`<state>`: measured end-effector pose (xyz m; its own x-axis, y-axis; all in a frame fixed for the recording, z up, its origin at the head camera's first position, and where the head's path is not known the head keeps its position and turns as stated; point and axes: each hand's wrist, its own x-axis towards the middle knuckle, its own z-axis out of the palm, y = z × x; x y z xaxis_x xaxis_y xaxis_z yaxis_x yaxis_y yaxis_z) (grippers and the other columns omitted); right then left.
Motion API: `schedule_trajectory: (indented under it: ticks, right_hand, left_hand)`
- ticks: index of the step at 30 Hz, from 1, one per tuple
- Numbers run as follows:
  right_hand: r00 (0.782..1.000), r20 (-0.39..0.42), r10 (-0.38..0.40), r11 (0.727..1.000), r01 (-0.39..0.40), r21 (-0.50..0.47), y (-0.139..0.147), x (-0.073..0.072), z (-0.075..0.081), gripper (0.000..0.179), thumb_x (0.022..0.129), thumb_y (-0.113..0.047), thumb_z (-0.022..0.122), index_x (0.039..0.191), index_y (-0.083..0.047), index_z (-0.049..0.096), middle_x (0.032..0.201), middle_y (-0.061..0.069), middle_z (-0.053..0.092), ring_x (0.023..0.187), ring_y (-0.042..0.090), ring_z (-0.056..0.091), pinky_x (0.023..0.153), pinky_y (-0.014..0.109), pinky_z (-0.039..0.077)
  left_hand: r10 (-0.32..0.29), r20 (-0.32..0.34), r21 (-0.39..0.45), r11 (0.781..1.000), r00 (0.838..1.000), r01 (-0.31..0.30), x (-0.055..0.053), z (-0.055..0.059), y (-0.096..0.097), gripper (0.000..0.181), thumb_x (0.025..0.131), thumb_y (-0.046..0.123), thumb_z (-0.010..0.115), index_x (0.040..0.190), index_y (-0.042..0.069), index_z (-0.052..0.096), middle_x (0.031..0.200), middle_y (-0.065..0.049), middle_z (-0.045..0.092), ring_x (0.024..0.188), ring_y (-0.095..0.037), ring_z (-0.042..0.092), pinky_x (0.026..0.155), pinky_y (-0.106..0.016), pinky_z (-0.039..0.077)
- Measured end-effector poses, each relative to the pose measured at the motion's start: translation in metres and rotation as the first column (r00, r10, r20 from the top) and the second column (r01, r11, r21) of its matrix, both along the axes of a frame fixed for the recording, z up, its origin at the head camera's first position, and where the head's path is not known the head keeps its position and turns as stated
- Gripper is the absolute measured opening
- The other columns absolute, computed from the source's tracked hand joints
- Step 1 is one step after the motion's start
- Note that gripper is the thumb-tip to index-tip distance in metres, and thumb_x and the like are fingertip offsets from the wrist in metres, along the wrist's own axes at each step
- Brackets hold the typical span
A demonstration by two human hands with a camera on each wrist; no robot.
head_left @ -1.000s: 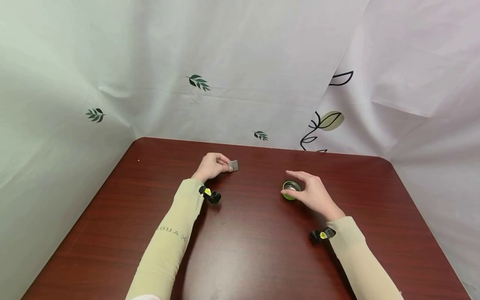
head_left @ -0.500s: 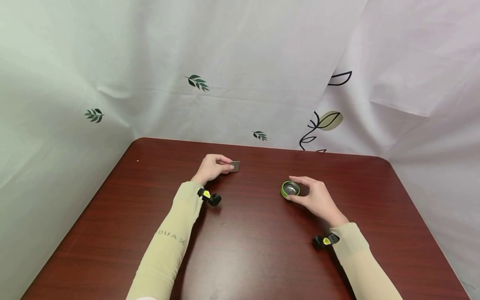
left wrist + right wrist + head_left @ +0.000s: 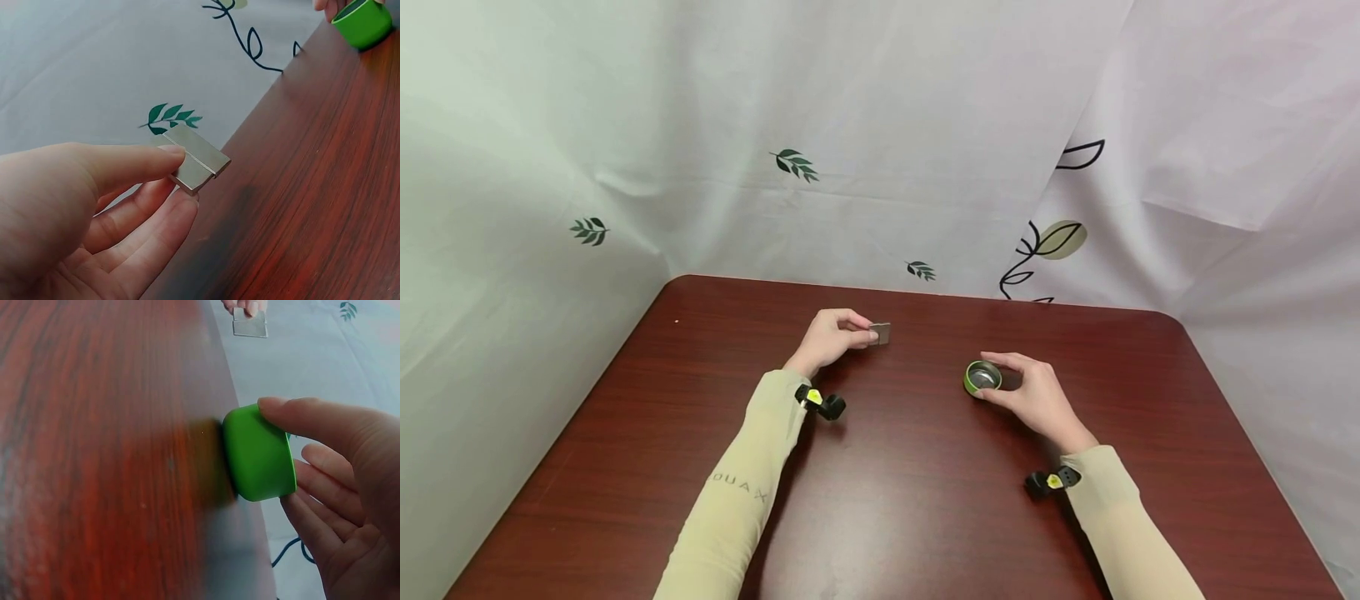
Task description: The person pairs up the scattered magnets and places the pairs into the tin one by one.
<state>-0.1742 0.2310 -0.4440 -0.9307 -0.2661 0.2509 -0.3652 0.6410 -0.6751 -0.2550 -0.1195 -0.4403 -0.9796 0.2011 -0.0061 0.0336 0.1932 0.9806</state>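
In the head view my left hand [image 3: 829,342] pinches a small, flat, silvery metal block [image 3: 883,333] above the far part of the table. A straight seam crosses the block [image 3: 201,155] in the left wrist view, with the thumb on its upper face and fingertips beneath. My right hand [image 3: 1036,402] grips a small round bowl [image 3: 973,387], green outside and bare metal inside, from its right side. Thumb and fingers press opposite sides of the bowl [image 3: 259,456] in the right wrist view. Whether its base touches the table I cannot tell. Nothing shows inside it.
Both hands work over a dark red-brown wooden table [image 3: 865,467] with rounded far corners. A pale curtain [image 3: 880,200] with leaf prints hangs along its far side and both flanks. Dark cable-like lines [image 3: 289,549] show low in the right wrist view.
My left hand has moved a little to the right with the metal block. The right hand has shifted slightly back, and its thumb and fingers now grip the bowl's sides.
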Motion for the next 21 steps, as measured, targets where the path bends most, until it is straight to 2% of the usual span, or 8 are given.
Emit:
schedule_trajectory:
  ticks: [5,9,13,21]
  right_hand:
    - [1.0,0.026,0.008,0.999,-0.007,-0.031,0.002,-0.001,-0.002,0.06,0.077,-0.018,0.092,0.131,-0.009,0.07,0.122,0.003,0.07,0.107,0.02,0.069,0.089,0.042,0.055]
    - [0.999,0.037,0.008,0.999,-0.007,-0.041,0.002,-0.001,-0.001,0.059,0.077,-0.018,0.092,0.132,-0.009,0.07,0.122,0.003,0.07,0.106,0.021,0.07,0.089,0.042,0.056]
    - [0.999,0.039,0.009,0.999,-0.007,-0.039,0.002,-0.002,-0.001,0.058,0.078,-0.019,0.092,0.131,-0.01,0.07,0.122,0.003,0.07,0.108,0.021,0.069,0.09,0.042,0.055]
    - [0.999,0.033,0.006,1.0,-0.005,-0.023,0.002,-0.002,-0.002,0.057,0.077,-0.02,0.092,0.13,-0.011,0.071,0.124,0.003,0.069,0.115,0.022,0.065,0.093,0.043,0.053]
  left_hand:
    - [-0.006,-0.006,0.002,1.0,1.0,0.006,0.003,0.001,0.004,0.019,0.084,0.001,0.083,0.101,-0.004,0.074,0.091,-0.015,0.073,0.078,-0.021,0.072,0.076,-0.036,0.06]
    - [-0.022,-0.006,0.025,0.999,1.0,0.022,0.006,0.005,0.009,0.018,0.085,0.001,0.082,0.101,-0.003,0.075,0.092,-0.016,0.073,0.081,-0.027,0.074,0.078,-0.036,0.06]
    - [-0.039,-0.008,0.022,0.999,0.999,0.039,0.01,0.009,0.015,0.018,0.086,0.003,0.081,0.102,-0.002,0.075,0.093,-0.015,0.073,0.084,-0.032,0.074,0.079,-0.037,0.06]
    - [-0.079,-0.016,0.035,0.996,0.997,0.08,0.015,0.009,0.03,0.017,0.087,0.002,0.081,0.102,-0.003,0.075,0.092,-0.013,0.074,0.084,-0.034,0.074,0.078,-0.036,0.06]
